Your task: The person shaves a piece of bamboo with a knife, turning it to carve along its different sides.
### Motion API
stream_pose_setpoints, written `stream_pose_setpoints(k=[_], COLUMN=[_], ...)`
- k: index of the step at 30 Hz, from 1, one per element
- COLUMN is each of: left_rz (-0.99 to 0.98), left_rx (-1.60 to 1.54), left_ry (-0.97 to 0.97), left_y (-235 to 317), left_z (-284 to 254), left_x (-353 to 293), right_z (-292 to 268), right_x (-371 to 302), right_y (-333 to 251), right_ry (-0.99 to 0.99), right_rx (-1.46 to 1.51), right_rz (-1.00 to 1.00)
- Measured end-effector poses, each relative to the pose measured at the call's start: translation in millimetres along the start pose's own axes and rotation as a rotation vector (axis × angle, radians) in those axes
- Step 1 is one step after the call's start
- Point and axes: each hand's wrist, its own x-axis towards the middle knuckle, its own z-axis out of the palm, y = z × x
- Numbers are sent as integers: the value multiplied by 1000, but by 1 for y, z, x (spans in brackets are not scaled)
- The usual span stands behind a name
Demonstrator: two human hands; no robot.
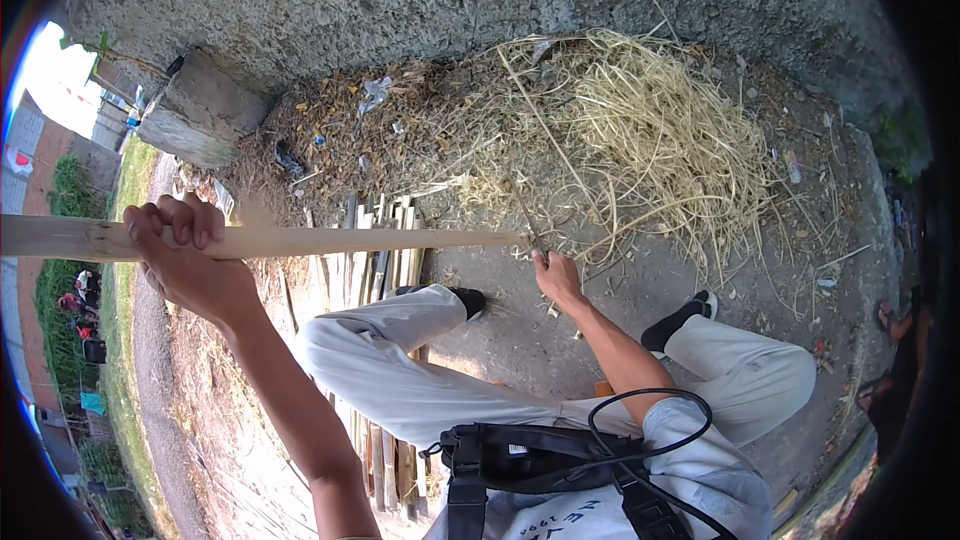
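My left hand is closed around a long pale strip of wood or bamboo, which lies level across the view and runs out past the left edge. At the strip's right end, my right hand is closed with the thumb up against that end. A thin dark blade, which looks like a knife, rises from this hand beside the strip's tip; its handle is hidden in the fingers. Just beyond the right hand lies a large heap of straw-coloured shavings.
Split bamboo strips lie in a row on the ground left of my legs. A rough wall closes off the far side, with a concrete block at its left. Dry leaves and litter edge the wall. A person's limbs show at far right.
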Motion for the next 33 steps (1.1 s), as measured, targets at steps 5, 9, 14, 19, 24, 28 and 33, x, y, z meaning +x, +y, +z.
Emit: stream_pose_setpoints(k=[5, 9, 14, 19, 24, 28, 33], left_rz=[-145, -228, -19, 67, 69, 4, -133], left_rx=[-89, -123, 19, 133, 222, -591, -2087], left_ry=[-98, -140, 21, 95, 130, -157, -203], left_y=[9, 17, 22, 23, 20, 20, 12], left_z=[-28, -33, -23, -19, -44, -80, -98], left_x=[3, -2, -24, -35, -20, -7, 2], right_z=[-7, 17, 57, 67, 79, 77, 87], right_x=[-5, -18, -18, 15, 37, 55, 52], right_y=[-41, -71, -59, 10, 29, 18, 27], right_ry=[-40, -32, -80, -109, -132, -149, -147], right_rx=[85, 264, 105, -78, -119, -150, -191], right_rz=[-34, -270, -187, 149, 110, 189, 78])
